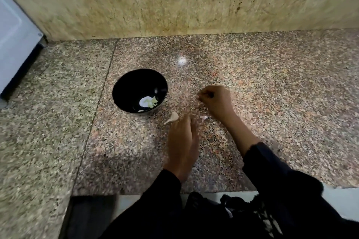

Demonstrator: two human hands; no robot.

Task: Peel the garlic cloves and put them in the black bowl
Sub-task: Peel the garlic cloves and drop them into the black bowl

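Hands (198,120) beside black bowl (124,85) on counter (272,87)

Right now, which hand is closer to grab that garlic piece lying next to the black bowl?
Probably the left hand: its fingertips almost touch the garlic piece, while the right hand is farther away.

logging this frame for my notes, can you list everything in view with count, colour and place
round black bowl: one, black, on the counter left of the hands
peeled garlic pieces: a few, pale white-yellow, in the bottom of the bowl; exact count blurred
garlic skin scrap with a stalk: one, off-white, on the counter just below the bowl, by the left fingertips
small pale scrap: one, pinkish white, on the counter between the hands
speckled granite counter: one, pink-grey
beige stone wall: one, behind the counter
white appliance: one, far left edge
left hand: one, fingers straight, blurred, over the counter
right hand: one, fingers curled, pinching something small and pale; what it is cannot be told
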